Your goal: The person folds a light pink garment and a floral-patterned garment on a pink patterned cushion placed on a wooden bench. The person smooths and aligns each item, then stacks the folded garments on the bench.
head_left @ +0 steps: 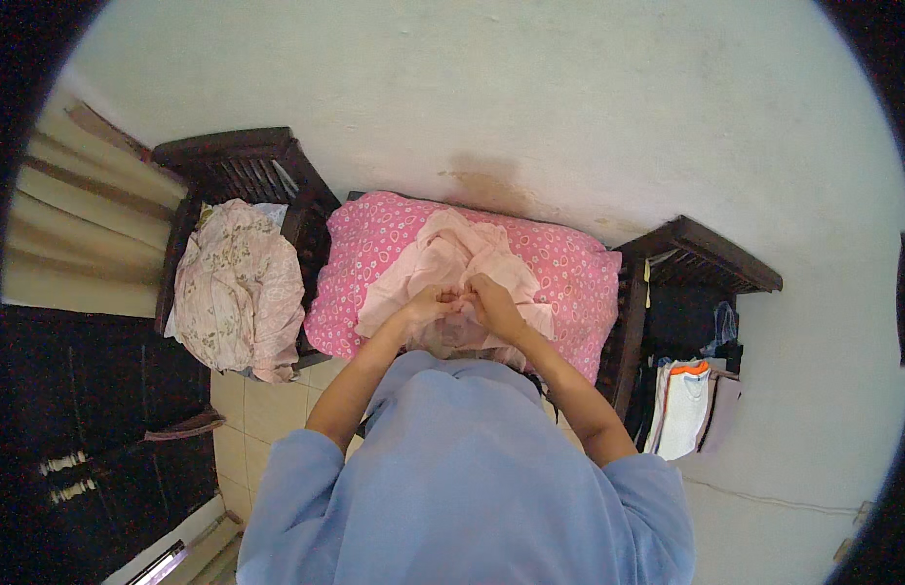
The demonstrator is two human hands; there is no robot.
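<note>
A pale pink garment [447, 252] lies spread and rumpled over a pink surface with a white floral pattern [579, 288]. My left hand [434, 304] and my right hand [492, 305] meet over its near part, almost touching. The fingers of both are pinched together on the pale pink cloth. Exactly which part of the garment lies between the fingertips is too small to make out. Toward my body the cloth continues below the hands, partly hidden by my forearms and my blue top.
On the left, a dark wooden slatted chair [228, 146] bears a heap of floral cloth [240, 283]. Another dark slatted chair [725, 255] stands at the right, with folded clothes [681, 405] on it. A pale wall [569, 97] rises behind; a dark door [92, 390] is at left.
</note>
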